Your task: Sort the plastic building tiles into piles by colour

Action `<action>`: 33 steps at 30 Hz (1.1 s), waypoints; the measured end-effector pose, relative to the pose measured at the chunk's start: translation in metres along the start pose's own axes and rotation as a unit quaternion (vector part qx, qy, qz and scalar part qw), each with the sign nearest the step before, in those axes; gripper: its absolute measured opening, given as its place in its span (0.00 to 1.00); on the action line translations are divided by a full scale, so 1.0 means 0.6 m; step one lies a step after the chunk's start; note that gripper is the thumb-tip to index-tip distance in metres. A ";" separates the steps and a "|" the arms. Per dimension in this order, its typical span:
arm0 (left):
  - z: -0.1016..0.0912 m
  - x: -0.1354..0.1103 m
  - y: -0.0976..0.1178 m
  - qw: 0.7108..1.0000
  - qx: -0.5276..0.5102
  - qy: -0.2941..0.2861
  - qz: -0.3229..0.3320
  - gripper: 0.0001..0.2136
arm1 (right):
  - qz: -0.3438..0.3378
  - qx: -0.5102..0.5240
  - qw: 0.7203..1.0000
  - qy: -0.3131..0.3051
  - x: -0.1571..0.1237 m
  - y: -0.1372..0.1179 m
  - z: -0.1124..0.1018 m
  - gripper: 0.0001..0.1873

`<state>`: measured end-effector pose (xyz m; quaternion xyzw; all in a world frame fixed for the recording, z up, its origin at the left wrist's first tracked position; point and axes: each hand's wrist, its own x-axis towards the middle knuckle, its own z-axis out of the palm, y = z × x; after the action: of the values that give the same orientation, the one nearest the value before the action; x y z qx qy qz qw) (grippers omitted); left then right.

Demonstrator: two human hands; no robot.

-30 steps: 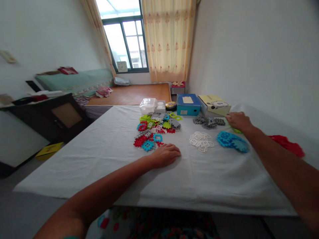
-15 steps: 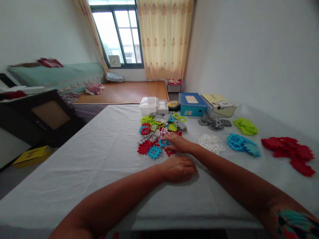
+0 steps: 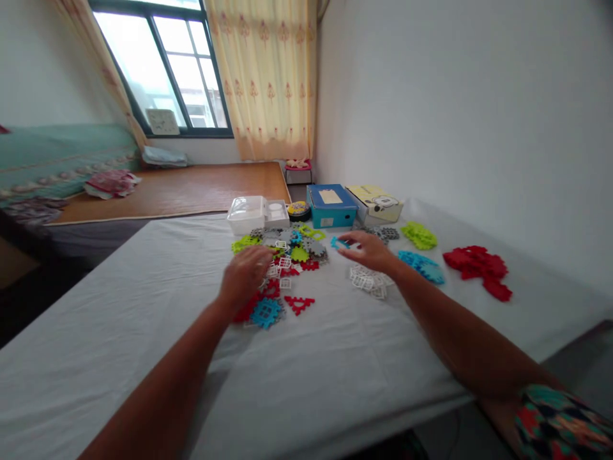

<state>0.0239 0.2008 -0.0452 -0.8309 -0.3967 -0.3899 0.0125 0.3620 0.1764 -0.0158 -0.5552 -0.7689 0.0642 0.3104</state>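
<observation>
My right hand (image 3: 366, 250) pinches a small blue plastic building piece (image 3: 339, 243) between thumb and fingers, in the air just beyond a heap of white lattice pieces (image 3: 368, 281). Over the left side of a mixed pile, my left hand (image 3: 245, 273) reaches with fingers stretched forward and covers part of it. That pile holds red, green, grey, white and blue pieces, among them a blue square gear-edged piece (image 3: 266, 313) and a red triangular piece (image 3: 299, 305) near its front. What lies under my left fingers is hidden.
Single-colour heaps lie to the right: blue (image 3: 421, 266), green (image 3: 419, 236), red (image 3: 479, 265) and grey (image 3: 385, 234). Behind the mixed pile stand a clear plastic box (image 3: 246, 216), a round tin (image 3: 299, 211), a blue box (image 3: 331, 206) and a yellow box (image 3: 374, 203).
My right hand has left the mixed pile and moved right with a blue piece. My left hand has gone from the tablecloth up to the pile. The view has turned right.
</observation>
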 end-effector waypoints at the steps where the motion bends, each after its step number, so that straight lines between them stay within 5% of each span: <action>1: -0.010 0.006 -0.042 0.997 0.015 0.039 -0.069 0.16 | 0.023 -0.056 0.998 0.016 -0.016 0.031 -0.034 0.19; 3: -0.019 0.006 -0.117 0.978 0.019 0.071 -0.196 0.19 | 0.087 -0.170 0.980 0.051 -0.058 0.100 -0.092 0.20; 5: -0.014 -0.005 -0.163 0.965 0.008 0.041 -0.258 0.20 | 0.163 -0.242 0.956 0.033 -0.101 0.165 -0.126 0.21; 9: 0.015 -0.030 -0.175 0.964 0.015 -0.045 -0.260 0.21 | 0.202 -0.295 0.933 -0.026 -0.131 0.209 -0.114 0.23; 13: 0.035 -0.038 -0.157 0.980 0.019 -0.073 -0.182 0.22 | -0.021 -0.188 0.982 -0.006 -0.090 0.078 -0.029 0.19; 16: 0.033 -0.042 -0.154 0.985 0.019 -0.072 -0.154 0.22 | -0.186 -0.019 0.977 -0.106 -0.062 -0.071 0.056 0.17; 20: 0.024 -0.044 -0.155 0.983 0.008 -0.077 -0.167 0.23 | -0.229 -0.033 0.959 -0.166 -0.053 -0.198 0.156 0.25; 22: 0.022 -0.044 -0.155 0.982 0.001 -0.074 -0.172 0.24 | -0.219 -0.070 0.960 -0.157 -0.054 -0.217 0.188 0.29; 26: 0.020 -0.042 -0.159 0.982 -0.012 -0.076 -0.173 0.24 | -0.203 -0.050 0.970 -0.123 -0.057 -0.206 0.212 0.20; 30: 0.020 -0.042 -0.169 0.980 -0.018 -0.085 -0.177 0.25 | -0.205 0.015 0.974 -0.096 -0.054 -0.187 0.192 0.23; 33: 0.020 -0.043 -0.177 0.978 -0.018 -0.098 -0.183 0.26 | -0.200 0.006 0.977 -0.078 -0.048 -0.164 0.145 0.22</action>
<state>-0.0494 0.2607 -0.1011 -0.7785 -0.5343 -0.3096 -0.1124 0.2398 0.1354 -0.0536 -0.3819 -0.8856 0.0487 0.2596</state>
